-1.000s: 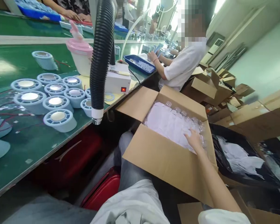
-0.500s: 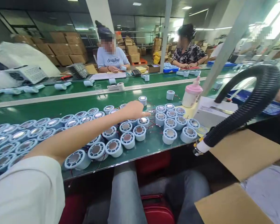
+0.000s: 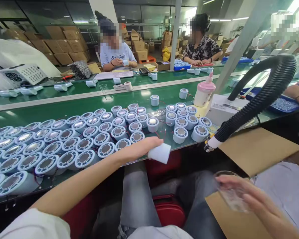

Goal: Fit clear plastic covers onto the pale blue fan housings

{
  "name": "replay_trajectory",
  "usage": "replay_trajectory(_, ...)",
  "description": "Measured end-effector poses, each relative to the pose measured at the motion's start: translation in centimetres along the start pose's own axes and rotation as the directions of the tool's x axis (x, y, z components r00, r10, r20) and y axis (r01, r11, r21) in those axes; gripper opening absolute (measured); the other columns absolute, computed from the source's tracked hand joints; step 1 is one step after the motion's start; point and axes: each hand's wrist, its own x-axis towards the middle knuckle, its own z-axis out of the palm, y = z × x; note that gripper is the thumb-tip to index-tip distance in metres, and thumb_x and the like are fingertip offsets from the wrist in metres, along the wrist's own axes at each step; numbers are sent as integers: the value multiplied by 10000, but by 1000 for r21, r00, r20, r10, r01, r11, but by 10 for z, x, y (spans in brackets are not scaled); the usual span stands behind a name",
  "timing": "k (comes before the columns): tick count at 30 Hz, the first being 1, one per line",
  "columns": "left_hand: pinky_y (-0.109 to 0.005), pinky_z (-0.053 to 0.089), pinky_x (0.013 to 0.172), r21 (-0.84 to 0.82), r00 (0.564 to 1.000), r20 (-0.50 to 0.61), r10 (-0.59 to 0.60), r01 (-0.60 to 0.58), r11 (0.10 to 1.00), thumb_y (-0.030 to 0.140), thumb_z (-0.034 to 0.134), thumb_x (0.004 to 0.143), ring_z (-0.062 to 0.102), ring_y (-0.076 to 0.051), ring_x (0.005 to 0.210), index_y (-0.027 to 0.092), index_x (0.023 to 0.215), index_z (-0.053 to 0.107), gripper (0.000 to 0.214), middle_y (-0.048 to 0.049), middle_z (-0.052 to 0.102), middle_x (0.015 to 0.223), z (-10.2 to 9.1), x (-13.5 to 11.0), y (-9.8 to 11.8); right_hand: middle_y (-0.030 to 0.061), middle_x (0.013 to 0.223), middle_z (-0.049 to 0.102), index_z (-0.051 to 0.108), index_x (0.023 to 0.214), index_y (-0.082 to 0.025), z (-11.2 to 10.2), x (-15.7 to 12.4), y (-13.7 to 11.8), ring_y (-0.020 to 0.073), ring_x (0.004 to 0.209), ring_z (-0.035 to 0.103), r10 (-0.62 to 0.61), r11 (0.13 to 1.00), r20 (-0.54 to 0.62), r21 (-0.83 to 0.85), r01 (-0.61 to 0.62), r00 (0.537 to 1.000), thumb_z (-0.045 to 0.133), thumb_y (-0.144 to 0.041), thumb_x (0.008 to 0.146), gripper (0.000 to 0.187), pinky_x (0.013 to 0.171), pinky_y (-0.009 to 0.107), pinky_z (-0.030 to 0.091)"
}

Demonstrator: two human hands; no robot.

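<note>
My left hand [image 3: 142,148] is closed round one pale blue round part [image 3: 160,153] and holds it just off the front edge of the green bench [image 3: 72,105]. Many more pale blue round parts [image 3: 72,142] with silver centres stand in rows on the bench. My right hand [image 3: 251,196] is low at the right, over the open cardboard box [image 3: 249,149], fingers curled on a clear plastic cup-like piece [image 3: 231,196] that is blurred. White sheet packing [image 3: 284,189] lies inside the box.
A black ribbed suction hose [image 3: 261,99] arcs down to the bench edge on the right. A pink-lidded bottle [image 3: 203,93] and a white box unit [image 3: 224,111] stand nearby. Other people sit at the far bench. A red stool [image 3: 169,210] is between my knees.
My left hand has come back from the middle of the bench to its front edge, now gripping a blue part. My right hand has come into view holding a clear piece.
</note>
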Motion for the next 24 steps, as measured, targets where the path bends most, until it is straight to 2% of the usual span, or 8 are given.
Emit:
replay_trajectory(3,-299,500,499,-300,957,287,42,48,953,540,171,868,617,-192,608,148,919,513,523,-87,641,757,38,-5,-5,112,1258,613,538,1346,-293,32,26,-40,280,1125,626,-199,960,148,-171,224,969,522,-313,923,424,865,374,581)
replay_trajectory(6,-297,484,444,-486,824,561,83,247,838,558,312,805,570,-188,521,161,874,525,456,-39,581,606,69,-2,-7,163,1239,579,542,1359,-275,57,48,-66,330,1090,597,-296,840,232,-398,368,927,576,-251,869,492,852,487,559)
replay_trajectory(8,-272,472,438,-476,769,633,88,296,828,554,432,796,552,-172,515,164,832,555,411,-12,544,576,78,0,-3,181,1280,553,559,1344,-273,66,54,-73,344,1037,598,-276,783,283,-488,385,919,584,-211,849,499,791,507,562)
replay_trajectory(10,-240,455,449,-423,763,642,77,269,865,542,558,787,541,-147,544,167,806,576,376,5,542,626,77,0,4,194,1337,521,598,1293,-238,69,55,-75,345,991,601,-209,768,289,-543,340,934,584,-193,843,452,745,503,562)
replay_trajectory(13,-244,476,593,-263,853,509,113,29,964,492,627,806,570,-149,705,185,900,629,321,-4,600,827,70,-6,16,170,1349,517,673,1095,-198,65,50,-72,338,1034,581,-102,824,304,-508,251,947,576,-143,832,285,757,473,555)
replay_trajectory(17,-313,453,815,-106,958,169,231,-216,971,424,683,802,578,-195,911,222,1035,649,310,-28,613,1019,72,-19,20,91,1273,537,634,828,-216,58,44,-67,275,1096,568,26,984,348,-172,37,937,655,-158,797,70,804,374,544)
replay_trajectory(20,-329,463,844,-172,967,3,257,-252,952,466,805,672,574,-205,941,230,1093,630,513,-35,583,1042,82,-23,13,83,1181,549,617,766,-210,56,42,-68,250,1075,580,129,988,283,49,-149,950,599,-293,888,148,831,353,523)
replay_trajectory(24,-374,482,908,-197,946,-45,322,-324,925,467,860,590,552,-227,1017,274,1173,648,650,-54,512,1071,94,-20,-1,80,1082,559,626,707,-196,59,42,-71,215,956,591,250,916,190,271,-295,949,552,-329,914,257,700,293,512)
